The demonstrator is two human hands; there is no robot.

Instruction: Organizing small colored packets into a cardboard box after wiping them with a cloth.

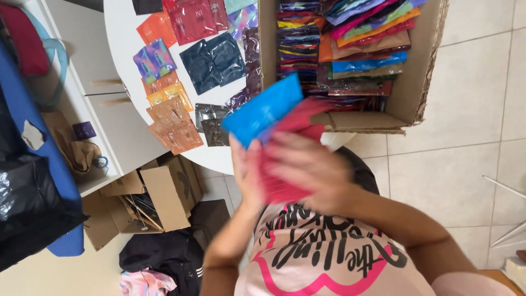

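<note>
My left hand point(245, 172) and my right hand point(309, 167) are up close to my chest, both gripping a stack of flat foil packets. The top packet is bright blue point(262, 109) and sticks out toward the table; the ones under it are pink-red point(282, 181). The hands are blurred by motion. Just beyond them stands an open cardboard box point(408, 90) packed with upright rows of coloured packets. Left of the box, more packets lie flat on the round white table point(123, 33): dark navy point(212, 61), orange point(175, 129), red point(193, 21), purple point(154, 57).
A white cabinet point(109, 118) stands left of the table. On the floor below lie open cardboard boxes point(164, 194), a black bag point(164, 255) and clothing. A blue and black mass point(33, 181) fills the left edge. Pale tiled floor point(471, 148) spreads to the right.
</note>
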